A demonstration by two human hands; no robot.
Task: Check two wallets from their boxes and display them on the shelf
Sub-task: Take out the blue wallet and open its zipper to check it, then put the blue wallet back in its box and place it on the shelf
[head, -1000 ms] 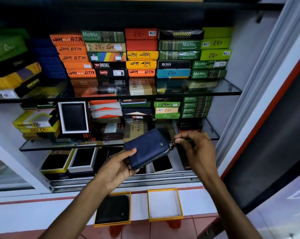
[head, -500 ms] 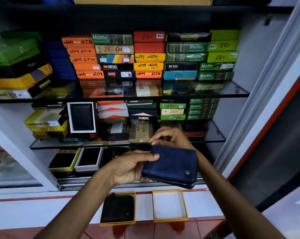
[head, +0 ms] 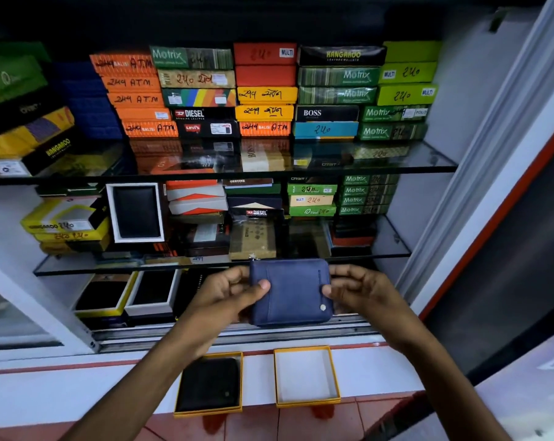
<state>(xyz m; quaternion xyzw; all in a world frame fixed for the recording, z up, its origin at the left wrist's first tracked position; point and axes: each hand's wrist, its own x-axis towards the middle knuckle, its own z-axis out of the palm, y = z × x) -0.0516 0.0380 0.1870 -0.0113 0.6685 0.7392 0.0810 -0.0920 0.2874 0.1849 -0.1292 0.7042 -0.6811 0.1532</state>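
Note:
I hold a closed blue wallet (head: 293,292) flat in front of the lowest shelf, with a small metal stud at its lower right. My left hand (head: 228,296) grips its left edge, thumb on top. My right hand (head: 361,291) grips its right edge. Below, on the white ledge (head: 78,393), sit two yellow-rimmed boxes. The left box (head: 210,385) holds a black wallet (head: 210,383). The right box (head: 306,377) shows only its white inside.
The cabinet has two glass shelves (head: 396,253) packed with stacked wallet boxes (head: 263,90). Open boxes with dark wallets (head: 151,292) stand on the bottom level at left. A sliding-door track (head: 237,337) runs along the front. A white frame (head: 492,173) bounds the right side.
The wallet has turned from tilted, with my right hand at its zip pull, to flat and square between both hands. My right hand came from behind it to its right edge.

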